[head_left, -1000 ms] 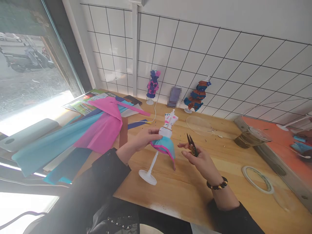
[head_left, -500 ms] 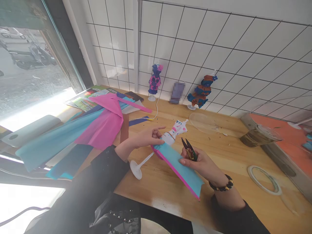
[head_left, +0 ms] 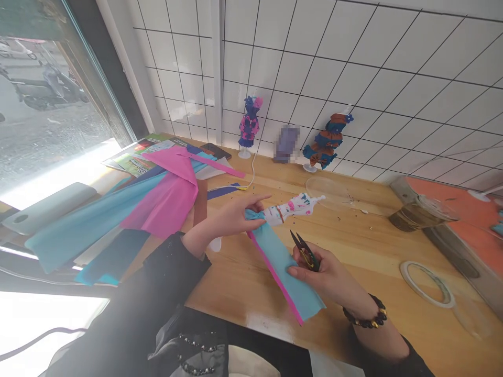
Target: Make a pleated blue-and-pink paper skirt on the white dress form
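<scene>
My left hand (head_left: 239, 215) pinches a light blue paper strip (head_left: 281, 256) against the lower end of a small white dress form (head_left: 293, 208). The form is tilted nearly flat, its neck pointing right, with pink and teal marks on its torso. Most of its stand is hidden; part of the white base (head_left: 215, 244) shows below my left wrist. A pink edge runs along the strip's near side. My right hand (head_left: 320, 267) is closed around black thread snips (head_left: 304, 248), blades pointing up and left, while its thumb rests on the strip.
Pink crepe paper (head_left: 168, 193) and blue sheets (head_left: 90, 225) lie at left. Two dressed mini forms, one purple and pink (head_left: 249, 123), one blue and orange (head_left: 326, 141), stand by the tiled wall. A tape roll (head_left: 426, 285) and a plastic cup (head_left: 416, 213) are at right.
The dress form has tipped further toward horizontal, its neck swinging right, and its base has slipped mostly behind my left arm. The strip's loose end has shifted slightly left.
</scene>
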`<state>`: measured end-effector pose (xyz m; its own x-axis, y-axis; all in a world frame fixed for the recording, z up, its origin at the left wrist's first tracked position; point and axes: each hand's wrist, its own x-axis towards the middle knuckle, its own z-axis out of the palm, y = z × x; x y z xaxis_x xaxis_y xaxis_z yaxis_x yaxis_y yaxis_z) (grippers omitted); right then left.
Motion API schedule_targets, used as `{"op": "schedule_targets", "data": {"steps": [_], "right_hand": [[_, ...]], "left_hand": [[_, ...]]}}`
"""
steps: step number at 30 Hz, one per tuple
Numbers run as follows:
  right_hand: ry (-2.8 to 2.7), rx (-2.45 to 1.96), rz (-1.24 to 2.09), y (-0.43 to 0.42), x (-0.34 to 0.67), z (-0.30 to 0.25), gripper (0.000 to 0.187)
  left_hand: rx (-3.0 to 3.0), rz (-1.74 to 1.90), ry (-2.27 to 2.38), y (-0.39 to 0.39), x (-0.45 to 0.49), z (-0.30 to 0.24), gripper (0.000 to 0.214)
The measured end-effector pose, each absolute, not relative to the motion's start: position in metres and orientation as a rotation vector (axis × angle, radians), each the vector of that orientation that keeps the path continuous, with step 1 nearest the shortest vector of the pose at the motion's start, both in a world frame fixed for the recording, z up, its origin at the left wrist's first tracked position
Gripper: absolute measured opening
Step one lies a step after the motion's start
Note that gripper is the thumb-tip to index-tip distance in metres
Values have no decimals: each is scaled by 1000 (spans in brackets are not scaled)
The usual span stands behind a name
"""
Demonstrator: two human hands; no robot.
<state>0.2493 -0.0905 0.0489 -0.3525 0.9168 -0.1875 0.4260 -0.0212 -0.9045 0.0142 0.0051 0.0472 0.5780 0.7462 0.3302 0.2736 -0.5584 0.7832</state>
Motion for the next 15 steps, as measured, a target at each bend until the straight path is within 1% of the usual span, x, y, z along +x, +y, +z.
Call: {"op": "schedule_targets", "data": {"steps": [4,10,15], "right_hand": [[-1767,-1458,1302,-97,246,40,26],[-1766,-1524,1304,-104,243,26,30],[-1944,-1601,1054,-99,246,23,37]], "left_hand": [[2304,838,825,4,15,46,58],[2562,598,900,8,22,32,56],[2611,550,930,8,26,26,54]]}}
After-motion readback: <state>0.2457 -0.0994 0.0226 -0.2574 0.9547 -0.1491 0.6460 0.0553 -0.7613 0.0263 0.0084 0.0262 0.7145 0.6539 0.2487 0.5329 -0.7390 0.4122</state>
